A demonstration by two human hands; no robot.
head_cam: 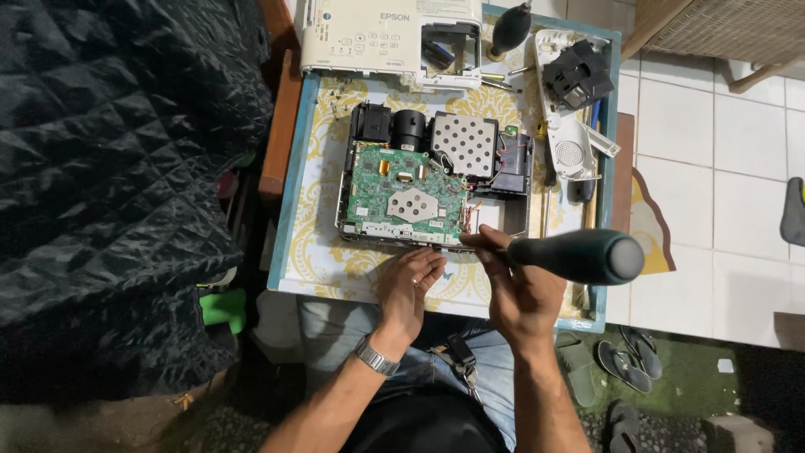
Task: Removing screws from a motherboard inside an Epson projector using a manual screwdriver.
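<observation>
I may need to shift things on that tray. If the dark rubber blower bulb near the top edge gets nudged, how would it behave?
The blower bulb looks rounded and tapered, so it would probably roll in an arc. It seems hollow rubber, likely light and squashy. It lies by the white projector cover, which might stop it.

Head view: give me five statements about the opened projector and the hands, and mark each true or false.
1. The right hand holds a screwdriver with a dark green handle. True.
2. The left hand grips the screwdriver too. False: it rests open on the table by the near edge of the opened projector.
3. A green circuit board lies exposed in the opened projector. True.
4. The white projector cover sits on top of the circuit board. False: it lies apart, at the table's far end.
5. A wristwatch is on the right wrist. False: it is on the left wrist.
</observation>
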